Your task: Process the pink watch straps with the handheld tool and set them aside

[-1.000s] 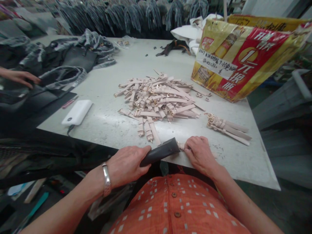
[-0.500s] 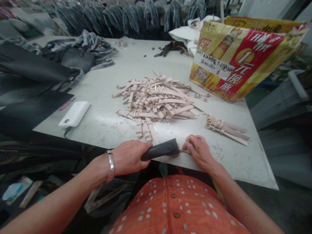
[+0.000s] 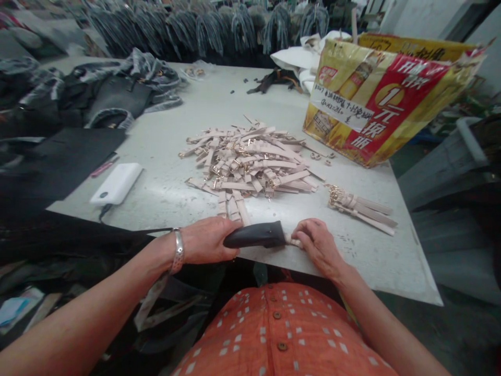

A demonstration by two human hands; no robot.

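Observation:
Fingers of my left hand [image 3: 209, 240] are wrapped round one end of a black leather piece [image 3: 256, 235], near the table's front edge. At its other end a short pale strap [image 3: 293, 240] sticks out, and my right hand [image 3: 316, 243] pinches that strap between thumb and fingers. Just beyond my hands lies a heap of pale pink straps with gold buckles [image 3: 250, 162]; a few straps reach from it towards my left hand. A smaller bundle of such straps [image 3: 362, 208] lies to the right.
A yellow and red carton [image 3: 352, 99] stands at the back right of the table [image 3: 164, 130]. On the left are a white power bank with a cable [image 3: 117, 184] and black bags with wrapped straps [image 3: 121, 94]. A grey bin [image 3: 442, 172] stands beyond the right edge.
The black material at the far left has shifted, and a thin dark strip now shows behind my left wrist. Both hands keep their hold, with slightly more pale strap showing between them.

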